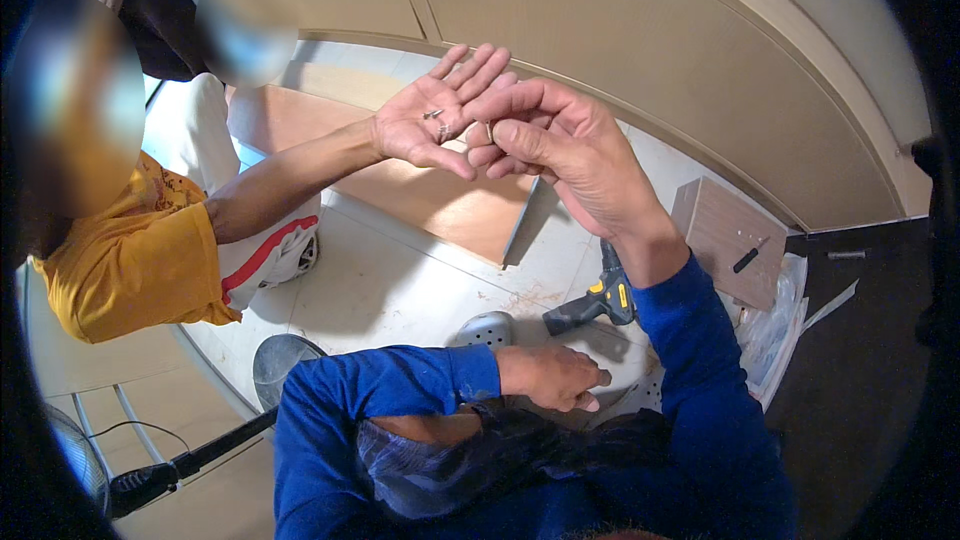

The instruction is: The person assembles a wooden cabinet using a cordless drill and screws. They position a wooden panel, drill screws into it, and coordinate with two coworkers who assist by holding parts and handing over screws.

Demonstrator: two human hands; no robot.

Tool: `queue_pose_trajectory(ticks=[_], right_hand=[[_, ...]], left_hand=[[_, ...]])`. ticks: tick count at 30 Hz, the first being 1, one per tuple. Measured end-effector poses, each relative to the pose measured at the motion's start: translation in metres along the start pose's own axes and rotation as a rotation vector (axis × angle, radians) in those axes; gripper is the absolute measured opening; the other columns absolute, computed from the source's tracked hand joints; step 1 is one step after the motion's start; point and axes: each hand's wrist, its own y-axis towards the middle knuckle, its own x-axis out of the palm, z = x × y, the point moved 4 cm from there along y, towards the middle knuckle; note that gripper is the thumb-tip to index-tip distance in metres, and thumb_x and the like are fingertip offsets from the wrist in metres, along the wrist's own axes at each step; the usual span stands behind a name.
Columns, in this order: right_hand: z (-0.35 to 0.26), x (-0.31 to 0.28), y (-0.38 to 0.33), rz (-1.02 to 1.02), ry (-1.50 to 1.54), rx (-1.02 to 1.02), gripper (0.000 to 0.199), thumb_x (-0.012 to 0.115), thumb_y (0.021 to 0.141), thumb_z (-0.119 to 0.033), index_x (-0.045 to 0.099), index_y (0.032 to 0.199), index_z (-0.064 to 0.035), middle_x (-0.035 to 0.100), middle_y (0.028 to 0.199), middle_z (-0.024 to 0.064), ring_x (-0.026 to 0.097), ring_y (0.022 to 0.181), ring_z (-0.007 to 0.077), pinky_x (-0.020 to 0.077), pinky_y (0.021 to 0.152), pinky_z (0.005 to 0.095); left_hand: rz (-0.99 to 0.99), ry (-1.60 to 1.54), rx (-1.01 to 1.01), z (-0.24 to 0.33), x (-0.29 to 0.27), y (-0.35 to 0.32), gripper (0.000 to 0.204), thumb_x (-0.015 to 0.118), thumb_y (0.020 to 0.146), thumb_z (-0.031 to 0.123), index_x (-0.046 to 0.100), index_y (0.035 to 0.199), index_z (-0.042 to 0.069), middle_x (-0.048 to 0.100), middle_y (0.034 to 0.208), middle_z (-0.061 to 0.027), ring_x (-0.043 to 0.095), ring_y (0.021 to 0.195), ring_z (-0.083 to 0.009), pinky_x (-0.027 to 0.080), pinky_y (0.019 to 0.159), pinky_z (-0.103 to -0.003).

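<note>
My right hand (585, 145) is raised in front of me, its thumb and fingers pinched together. A thin gold-coloured edge (490, 132) shows by the thumb tip; what it belongs to is unclear. Right beside those fingertips, a co-worker's hand (410, 125) lies palm up and flat. On that palm sit small metal screws (432, 114) and some tiny pale pieces (446, 129). Lower down, my left hand (550, 375) hangs near my knee with its fingers curled. Its palm side is hidden, so anything inside cannot be made out.
A yellow-and-black cordless drill (603, 298) is on the tiled floor below my right forearm. Wooden panels (440, 202) lie beyond. At right, a wood-grain box (728, 235) carries a black-handled tool (748, 256). The co-worker in a yellow shirt (150, 265) crouches at left.
</note>
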Motion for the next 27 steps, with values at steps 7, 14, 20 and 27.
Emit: queue_pose_trajectory(ticks=[7, 14, 20, 27], right_hand=[[-0.007, -0.008, -0.022, 0.01, 0.035, -0.007, 0.024, 0.069, 0.099, -0.01, 0.063, 0.118, 0.0011, 0.073, 0.102, 0.0134, 0.074, 0.091, 0.0185, 0.0605, 0.081, 0.0291], [-0.003, -0.018, -0.042, 0.033, 0.061, 0.004, 0.026, 0.071, 0.098, -0.012, 0.063, 0.119, 0.001, 0.073, 0.101, 0.0114, 0.073, 0.091, 0.0163, 0.0608, 0.084, 0.0299], [0.001, -0.027, -0.05, 0.04, 0.088, -0.001, 0.025, 0.071, 0.098, -0.013, 0.065, 0.117, 0.0023, 0.073, 0.101, 0.0114, 0.073, 0.089, 0.0155, 0.0611, 0.081, 0.029], [0.002, -0.03, -0.057, 0.073, 0.114, 0.069, 0.024, 0.069, 0.1, -0.016, 0.066, 0.115, 0.0031, 0.074, 0.098, 0.0136, 0.074, 0.085, 0.0175, 0.0623, 0.075, 0.0287]], left_hand=[[-0.096, 0.039, -0.043, -0.004, 0.009, 0.01, 0.054, 0.053, 0.104, 0.044, 0.053, 0.132, -0.003, 0.065, 0.115, -0.0293, 0.061, 0.114, -0.0469, 0.049, 0.1, -0.054], [-0.048, -0.003, -0.066, 0.001, 0.0, 0.017, 0.046, 0.059, 0.102, 0.039, 0.055, 0.121, -0.003, 0.066, 0.106, -0.0288, 0.063, 0.109, -0.0485, 0.05, 0.094, -0.056], [-0.025, -0.016, -0.037, 0.004, -0.003, 0.024, 0.046, 0.059, 0.102, 0.038, 0.056, 0.12, -0.004, 0.067, 0.106, -0.0292, 0.063, 0.108, -0.0487, 0.049, 0.094, -0.055], [-0.026, -0.006, -0.037, 0.008, -0.009, 0.025, 0.048, 0.058, 0.102, 0.039, 0.056, 0.123, -0.004, 0.067, 0.108, -0.0293, 0.063, 0.11, -0.0483, 0.049, 0.094, -0.055]])
